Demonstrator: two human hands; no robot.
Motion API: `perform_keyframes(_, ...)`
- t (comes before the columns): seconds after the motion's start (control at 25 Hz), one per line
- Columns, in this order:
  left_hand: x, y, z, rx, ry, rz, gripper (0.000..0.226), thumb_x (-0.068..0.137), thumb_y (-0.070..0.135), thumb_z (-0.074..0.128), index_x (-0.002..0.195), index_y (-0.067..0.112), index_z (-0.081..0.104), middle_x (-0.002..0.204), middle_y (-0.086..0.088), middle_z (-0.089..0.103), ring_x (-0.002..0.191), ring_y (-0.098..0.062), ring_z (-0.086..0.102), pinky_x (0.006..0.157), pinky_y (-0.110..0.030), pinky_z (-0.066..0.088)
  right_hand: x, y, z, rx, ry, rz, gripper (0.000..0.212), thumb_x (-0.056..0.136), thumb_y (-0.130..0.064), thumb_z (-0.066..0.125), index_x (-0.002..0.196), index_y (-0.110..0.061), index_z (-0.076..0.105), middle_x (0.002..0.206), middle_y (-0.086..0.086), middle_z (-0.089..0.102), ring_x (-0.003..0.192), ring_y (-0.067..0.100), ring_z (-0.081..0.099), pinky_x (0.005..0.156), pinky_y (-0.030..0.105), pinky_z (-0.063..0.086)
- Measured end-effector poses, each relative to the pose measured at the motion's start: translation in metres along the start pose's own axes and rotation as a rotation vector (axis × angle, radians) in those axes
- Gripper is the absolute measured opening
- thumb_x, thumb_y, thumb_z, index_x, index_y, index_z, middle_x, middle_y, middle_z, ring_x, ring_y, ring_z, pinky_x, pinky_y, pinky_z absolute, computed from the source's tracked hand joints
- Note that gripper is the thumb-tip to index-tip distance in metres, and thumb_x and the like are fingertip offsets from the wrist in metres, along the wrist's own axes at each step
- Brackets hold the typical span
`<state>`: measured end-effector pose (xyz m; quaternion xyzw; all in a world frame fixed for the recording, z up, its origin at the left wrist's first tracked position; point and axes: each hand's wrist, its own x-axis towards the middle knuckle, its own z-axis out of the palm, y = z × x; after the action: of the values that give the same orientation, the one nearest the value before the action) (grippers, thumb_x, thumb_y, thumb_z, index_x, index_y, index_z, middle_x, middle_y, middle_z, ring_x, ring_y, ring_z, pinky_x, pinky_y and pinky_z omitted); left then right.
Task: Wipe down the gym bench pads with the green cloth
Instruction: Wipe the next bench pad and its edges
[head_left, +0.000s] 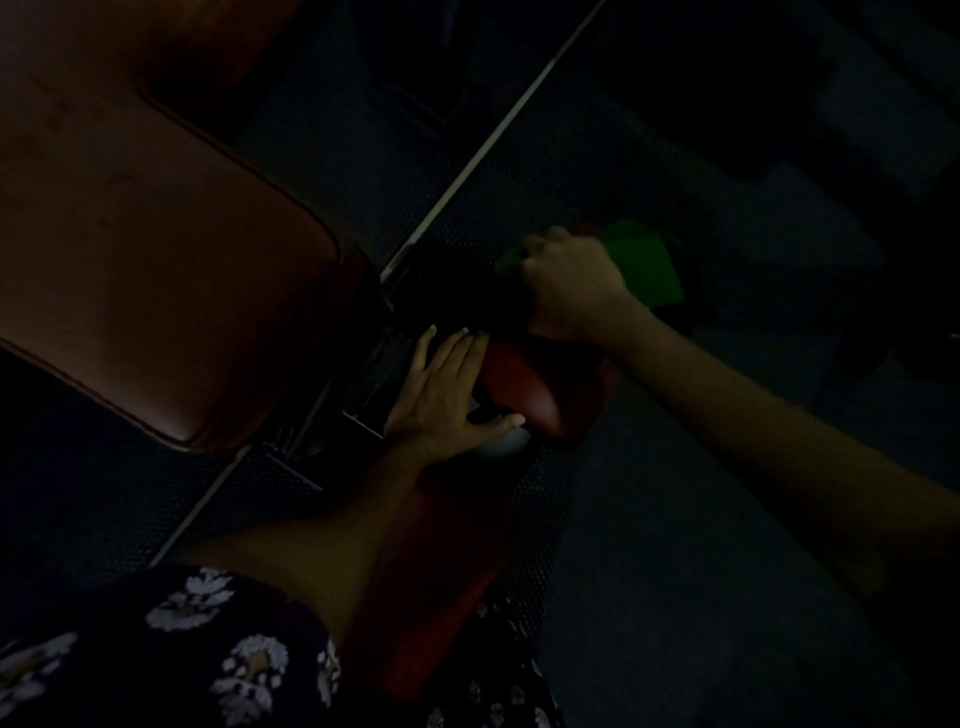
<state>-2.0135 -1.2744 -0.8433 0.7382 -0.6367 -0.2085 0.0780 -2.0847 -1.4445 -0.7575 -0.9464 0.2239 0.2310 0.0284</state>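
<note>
Dim view. My right hand (574, 283): fingers curled round the green cloth (641, 270), held on the far end of a red roller pad (524, 389). My left hand (447, 395): fingers straight, resting flat beside that pad. Brown bench pad (156, 260): left, untouched.

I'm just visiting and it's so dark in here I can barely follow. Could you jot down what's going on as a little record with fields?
lighting: very dim, details hard to make out
right hand: fist gripping the bright green cloth
left hand: fingers straight, resting flat beside the small red padded roller
large pad: brown leather-look bench pad, upper left, not touched by either hand
floor: dark textured rubber mat
clothing: dark sleeve with white flower print
</note>
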Motion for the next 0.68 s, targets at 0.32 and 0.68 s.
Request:
perform_keyframes(0.32, -0.001, -0.001, -0.002, -0.067, -0.012, -0.006, 0.105, 0.078, 0.082, 0.019, 0.142, -0.001, 0.034, 0.138, -0.013, 0.049, 0.128, -0.025, 0.044, 0.114, -0.036, -0.001, 0.013, 0.059, 0.008, 0.216, 0.171, 0.408, 0.044, 0.089, -0.030, 0.055, 0.131, -0.016, 0.051, 0.126, 0.015, 0.049, 0.117, 0.036, 0.042, 0.079, 0.040, 0.042)
perform_keyframes(0.68, -0.001, -0.002, 0.004, -0.033, 0.021, 0.001, 0.104, 0.079, 0.082, 0.018, 0.139, -0.002, 0.036, 0.133, -0.013, 0.053, 0.121, -0.026, 0.051, 0.111, -0.040, 0.011, -0.047, 0.041, 0.101, 1.390, 0.929, 1.076, 0.053, 0.084, -0.049, 0.060, 0.130, -0.021, 0.054, 0.122, -0.001, 0.058, 0.112, 0.010, 0.054, 0.097, 0.032, 0.046)
